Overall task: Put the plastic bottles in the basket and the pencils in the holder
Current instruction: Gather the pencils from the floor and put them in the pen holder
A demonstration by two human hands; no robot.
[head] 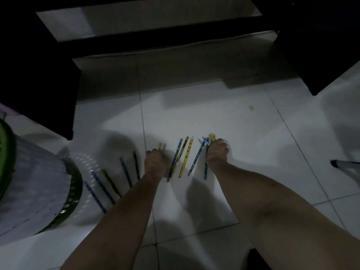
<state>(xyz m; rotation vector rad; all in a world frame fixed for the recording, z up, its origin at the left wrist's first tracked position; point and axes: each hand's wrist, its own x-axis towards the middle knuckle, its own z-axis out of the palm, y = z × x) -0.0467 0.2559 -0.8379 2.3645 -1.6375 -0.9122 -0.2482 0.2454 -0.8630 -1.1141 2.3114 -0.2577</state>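
Several blue and yellow pencils lie in a row on the white tiled floor (243, 133). My right hand (217, 153) is shut on a bunch of pencils (208, 141) whose tips stick out above the fist. My left hand (154, 161) is closed over a yellow pencil (160, 146) whose end shows past the fingers. Between my hands lie three loose pencils (184, 156). More blue and dark pencils (126, 174) lie to the left of my left arm. No bottles or holder are visible.
A green perforated basket (75, 184) stands at the left edge, partly covered by a grey cloth (33, 188). Dark furniture (39, 78) rises at the left, back and right. A thin metal leg (344, 164) pokes in at the right edge.
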